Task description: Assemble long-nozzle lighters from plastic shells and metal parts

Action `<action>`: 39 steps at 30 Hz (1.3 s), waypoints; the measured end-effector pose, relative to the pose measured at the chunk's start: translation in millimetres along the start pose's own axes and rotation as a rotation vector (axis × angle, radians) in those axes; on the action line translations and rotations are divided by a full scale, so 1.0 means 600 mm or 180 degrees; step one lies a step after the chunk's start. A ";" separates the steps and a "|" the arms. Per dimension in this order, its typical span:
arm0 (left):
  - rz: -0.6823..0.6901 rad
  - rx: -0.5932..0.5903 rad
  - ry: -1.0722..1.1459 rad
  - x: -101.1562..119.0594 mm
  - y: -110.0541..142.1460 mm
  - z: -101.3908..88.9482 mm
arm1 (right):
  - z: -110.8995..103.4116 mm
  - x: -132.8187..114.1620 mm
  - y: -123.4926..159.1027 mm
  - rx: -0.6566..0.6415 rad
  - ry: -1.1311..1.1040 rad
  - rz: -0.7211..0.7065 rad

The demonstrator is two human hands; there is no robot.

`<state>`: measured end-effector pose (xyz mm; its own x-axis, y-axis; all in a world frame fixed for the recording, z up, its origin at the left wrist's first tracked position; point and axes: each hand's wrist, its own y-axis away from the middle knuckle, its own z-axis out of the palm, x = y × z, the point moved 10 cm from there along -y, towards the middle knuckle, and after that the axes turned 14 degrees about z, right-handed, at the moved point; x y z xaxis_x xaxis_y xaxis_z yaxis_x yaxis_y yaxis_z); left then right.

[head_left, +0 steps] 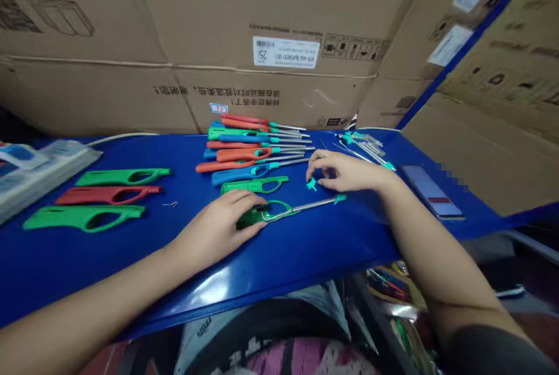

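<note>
My left hand [227, 218] is closed around the handle of a green lighter body [251, 219], which lies on the blue table. A thin wire and a metal tube [317, 205] run from it to the right, with a teal piece [340, 198] at the tube's far end. My right hand [338, 171] is closed, its fingertips at a small teal plastic piece [311, 184] just above the tube. Behind my left hand lies another green lighter shell [255, 185]. Several long-nosed lighters [257, 148] in red, blue, green and orange are stacked beyond it.
Green and red shells [109, 194] and a tiny metal part [171, 204] lie at the left, near a white box-like object [56, 165]. Loose metal tubes [369, 145] and a phone [431, 190] are at the right. A cardboard wall [183, 25] closes the back.
</note>
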<state>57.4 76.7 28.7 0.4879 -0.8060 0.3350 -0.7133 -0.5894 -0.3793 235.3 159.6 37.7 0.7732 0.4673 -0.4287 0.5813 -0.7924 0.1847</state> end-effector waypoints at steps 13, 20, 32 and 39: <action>0.0039 -0.0104 -0.0567 0.012 0.005 -0.009 | 0.030 -0.042 -0.019 0.0216 0.0251 -0.0171; -0.0181 -0.0234 -0.0454 0.010 0.008 -0.008 | 0.016 -0.089 0.003 0.0398 -0.0179 -0.0698; -0.0365 -0.0058 0.0210 -0.004 0.003 -0.006 | 0.056 -0.124 0.009 0.0179 -0.0112 -0.0938; -0.0520 -0.0085 0.0355 -0.010 0.004 -0.004 | 0.073 -0.139 0.007 0.0101 -0.0159 -0.0961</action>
<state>51.3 80.5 28.0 0.5405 -0.6879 0.4843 -0.6430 -0.7090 -0.2896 162.1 100.4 35.3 0.5529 0.6643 -0.5030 0.7740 -0.6330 0.0150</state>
